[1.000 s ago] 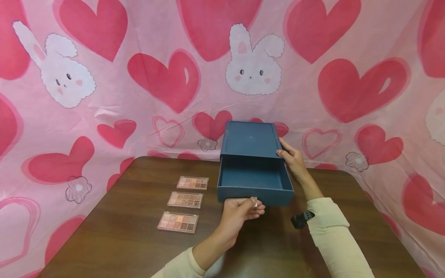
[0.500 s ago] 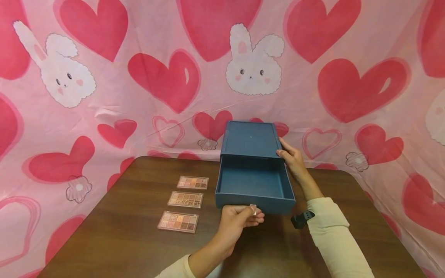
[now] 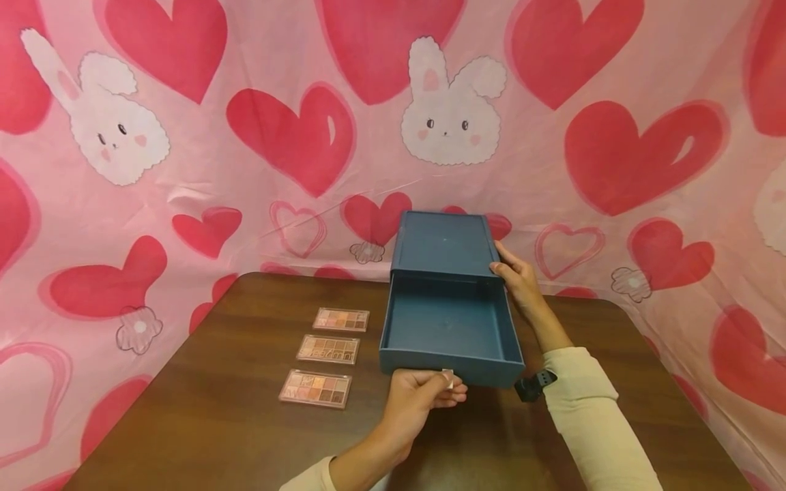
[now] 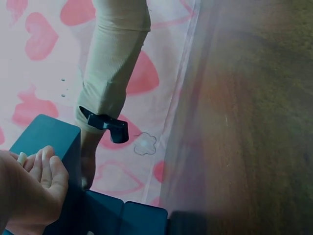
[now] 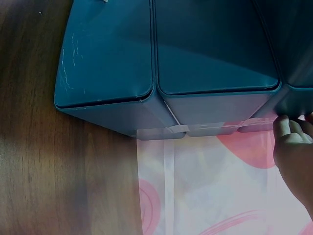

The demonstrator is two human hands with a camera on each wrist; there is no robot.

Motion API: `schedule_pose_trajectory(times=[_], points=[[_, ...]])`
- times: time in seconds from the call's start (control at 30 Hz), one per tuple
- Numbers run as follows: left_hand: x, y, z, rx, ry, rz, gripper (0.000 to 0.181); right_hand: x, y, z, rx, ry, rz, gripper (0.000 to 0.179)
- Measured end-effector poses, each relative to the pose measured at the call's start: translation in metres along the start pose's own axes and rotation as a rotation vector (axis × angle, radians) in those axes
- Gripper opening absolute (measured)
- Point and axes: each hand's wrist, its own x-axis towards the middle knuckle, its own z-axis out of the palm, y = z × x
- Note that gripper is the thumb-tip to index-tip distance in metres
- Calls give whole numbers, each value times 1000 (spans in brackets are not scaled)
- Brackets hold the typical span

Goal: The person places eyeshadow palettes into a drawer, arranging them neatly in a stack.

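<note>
A blue drawer unit (image 3: 445,242) stands at the back of the table, its top drawer (image 3: 424,360) pulled far out toward me and bare inside. At the drawer's front, my left hand (image 3: 417,402) pinches the small pale knob (image 3: 450,379) between thumb and fingers. My right hand (image 3: 518,276) grips the unit's right side, thumb at the top front corner and fingers along the side wall. In the right wrist view, the lower drawers (image 5: 215,49) are closed, and the right hand (image 5: 296,142) is at the upper part of the side.
Three eyeshadow palettes (image 3: 328,349) with clear lids lie in a column left of the unit on the brown wooden table (image 3: 202,409). A pink cloth (image 3: 368,170) with hearts and rabbits hangs directly behind the table. A black band (image 3: 534,387) is on the right wrist.
The top drawer has slid farther out toward me, with my left hand on its knob moving back along with it. My right hand has kept its hold on the unit's side.
</note>
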Motion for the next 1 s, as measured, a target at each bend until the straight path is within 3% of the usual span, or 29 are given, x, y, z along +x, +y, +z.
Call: schedule_pose_trajectory(times=[0.27,0.37,0.5,0.53,0.6,0.73,0.8,0.9,1.0], points=[[-1,-2,-3,37,-23,14,38,-1,1,1,10,-5,0,60],[-1,-3,-6,133,-44,71,39,0,1,1,14,-8,-6,60],[-3,-2,-11,323,-41,200,38,1,1,0,13,-7,-11,60],[-4,-2,-13,375,-30,257,36,1,1,0,12,-6,-7,60],[-4,-2,-18,497,10,461,33,1,1,0,5,-5,1,61],[3,1,-33,692,151,1003,34,1,1,1,-11,-14,24,62],[9,8,-41,706,183,1220,38,1,0,1,-14,-18,37,62],[19,22,-53,675,183,1417,38,1,0,0,-6,-12,45,62],[26,38,-65,637,229,1540,39,1,0,1,-4,-9,33,62]])
